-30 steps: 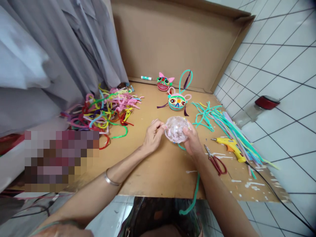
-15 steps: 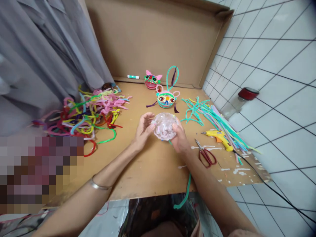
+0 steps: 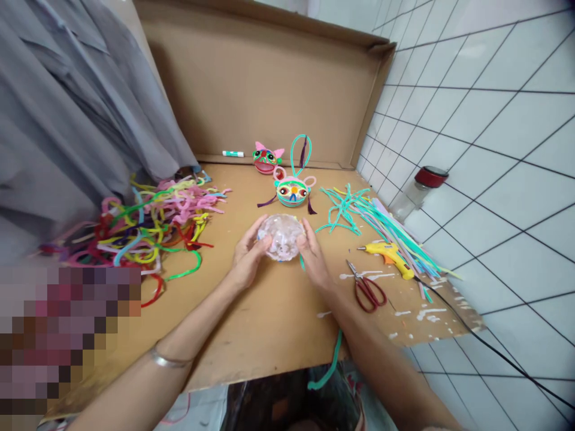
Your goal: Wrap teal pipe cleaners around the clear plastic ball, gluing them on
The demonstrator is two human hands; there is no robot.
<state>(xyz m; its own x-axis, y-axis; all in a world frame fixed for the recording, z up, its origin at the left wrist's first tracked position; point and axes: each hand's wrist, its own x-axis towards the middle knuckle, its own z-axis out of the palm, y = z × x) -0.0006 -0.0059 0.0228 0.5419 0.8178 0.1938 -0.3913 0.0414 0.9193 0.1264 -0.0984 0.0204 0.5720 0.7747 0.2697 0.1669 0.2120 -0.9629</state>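
Note:
A clear plastic dome with pale pink fuzz inside [image 3: 282,236] sits just above the cardboard sheet [image 3: 278,311], cupped between both hands. My left hand [image 3: 246,258] grips its left side and my right hand [image 3: 313,256] grips its right side. A teal pipe cleaner [image 3: 330,364] trails from under the dome past the near edge of the cardboard. Two finished pipe-cleaner animal faces stand farther back: a teal one [image 3: 292,191] and a pink-eared one [image 3: 266,159].
A heap of mixed-colour pipe cleaners [image 3: 153,218] lies left. Teal and pastel pipe cleaners [image 3: 381,218], a yellow glue gun [image 3: 389,256] with black cord, and red scissors [image 3: 367,288] lie right. A red-lidded jar [image 3: 417,190] sits on tile. Grey cloth [image 3: 67,120] hangs left.
The view has shifted right and tilted, so everything slid left in the picture. Both hands have closed in around the dome, the left now cupping it instead of pinching at its edge.

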